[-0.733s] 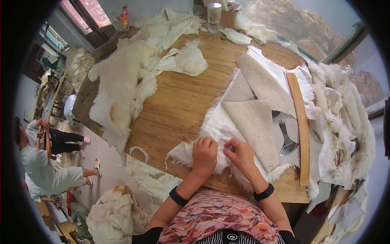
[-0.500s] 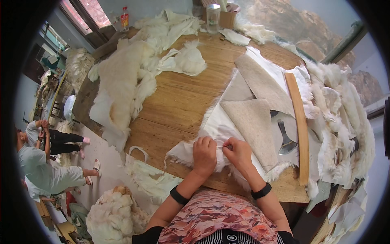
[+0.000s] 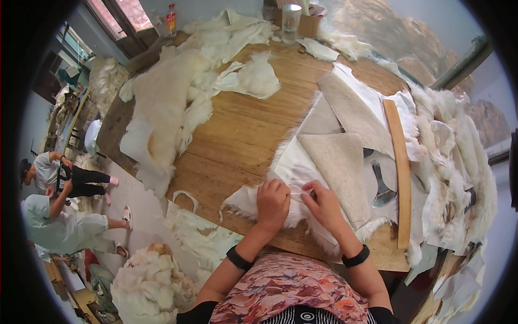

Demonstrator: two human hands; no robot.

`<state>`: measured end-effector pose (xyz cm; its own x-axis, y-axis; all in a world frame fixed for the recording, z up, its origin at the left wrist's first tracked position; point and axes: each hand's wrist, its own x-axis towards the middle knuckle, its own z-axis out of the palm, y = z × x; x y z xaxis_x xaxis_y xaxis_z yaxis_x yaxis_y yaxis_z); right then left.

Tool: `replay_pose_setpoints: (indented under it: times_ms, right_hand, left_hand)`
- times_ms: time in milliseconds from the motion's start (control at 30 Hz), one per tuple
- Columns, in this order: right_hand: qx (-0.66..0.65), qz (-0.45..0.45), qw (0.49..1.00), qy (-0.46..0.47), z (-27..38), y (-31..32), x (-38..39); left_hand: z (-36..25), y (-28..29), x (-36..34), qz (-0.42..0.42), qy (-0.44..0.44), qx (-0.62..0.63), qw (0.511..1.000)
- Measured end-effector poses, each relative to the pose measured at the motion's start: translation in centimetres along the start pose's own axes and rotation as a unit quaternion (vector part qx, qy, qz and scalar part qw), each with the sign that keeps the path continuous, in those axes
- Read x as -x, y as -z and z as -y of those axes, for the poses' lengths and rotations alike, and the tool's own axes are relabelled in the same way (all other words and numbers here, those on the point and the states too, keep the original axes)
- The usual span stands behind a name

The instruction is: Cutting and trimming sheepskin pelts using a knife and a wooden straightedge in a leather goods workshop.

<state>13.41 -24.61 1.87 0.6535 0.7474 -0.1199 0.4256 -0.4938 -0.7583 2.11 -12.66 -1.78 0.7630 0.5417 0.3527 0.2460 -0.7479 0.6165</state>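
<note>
A white fur pelt (image 3: 294, 167), hide side up, lies at the table's near edge. My left hand (image 3: 273, 202) is closed on the pelt's edge, its fingers curled over it. Close beside it on the right, my right hand (image 3: 322, 204) is pinched, thumb against fingers. A small dark thing shows at its fingertips, too small to name. Beige felt-like pieces (image 3: 334, 156) lie over the pelt to the right. Beyond them rests a dark curved blade with a handle (image 3: 383, 186), beside a long flat wooden strip (image 3: 399, 173).
Large fleece pieces (image 3: 162, 113) cover the table's left side, and more furs (image 3: 453, 156) heap along its right. A glass jar (image 3: 290, 24) and a bottle (image 3: 171, 20) stand at the back. On the floor sits a fleece pile (image 3: 154, 283). People (image 3: 65, 218) stand at left.
My right hand has shifted slightly right, its fingers a little more extended. The left hand keeps its hold on the pelt. At left, the people have moved their arms.
</note>
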Motion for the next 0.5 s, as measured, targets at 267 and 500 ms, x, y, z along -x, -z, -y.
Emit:
replay_pose_setpoints:
  times_ms: [267,500]
  right_hand:
    - [0.064,0.088,0.98,0.169,-0.3,1.4,-3.1]
    - [0.089,0.098,0.984,0.118,-0.6,0.6,-3.7]
  left_hand:
    - [0.4,-0.3,0.0,0.004,0.019,0.026,0.999]
    - [0.4,0.1,0.0,-0.003,0.01,0.039,0.999]
